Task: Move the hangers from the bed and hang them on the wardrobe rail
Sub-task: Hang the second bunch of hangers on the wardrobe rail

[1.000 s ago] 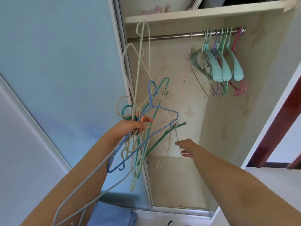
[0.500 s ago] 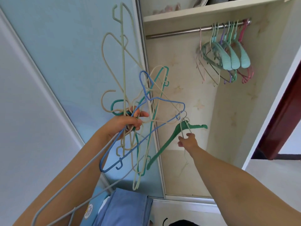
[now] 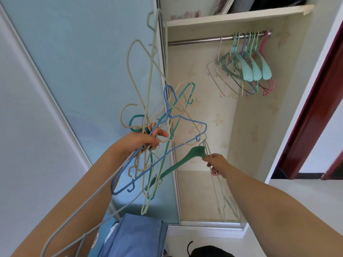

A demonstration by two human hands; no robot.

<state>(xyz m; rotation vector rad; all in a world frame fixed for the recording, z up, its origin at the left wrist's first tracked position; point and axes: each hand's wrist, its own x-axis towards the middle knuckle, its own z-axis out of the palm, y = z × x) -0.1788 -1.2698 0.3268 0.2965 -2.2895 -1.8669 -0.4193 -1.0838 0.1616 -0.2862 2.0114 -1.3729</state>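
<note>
1. we see the wardrobe (image 3: 259, 127) open, with its rail (image 3: 196, 40) up high.
2. some hung hangers (image 3: 248, 67) sit bunched at the rail's right end.
3. our left hand (image 3: 141, 143) curls tight around a tangled bunch of hangers (image 3: 167, 130).
4. our right hand (image 3: 216, 163) pinches a thin pale hanger (image 3: 220, 193) beside the green hanger (image 3: 178, 164).

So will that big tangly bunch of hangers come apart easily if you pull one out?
Probably not. The thin blue wire hanger and the cream wire hangers cross through each other in the left hand, so hooks will likely snag. They look light and springy. The dark green plastic hanger that the right hand is pinching looks stiffer, and may drag others along.
</note>
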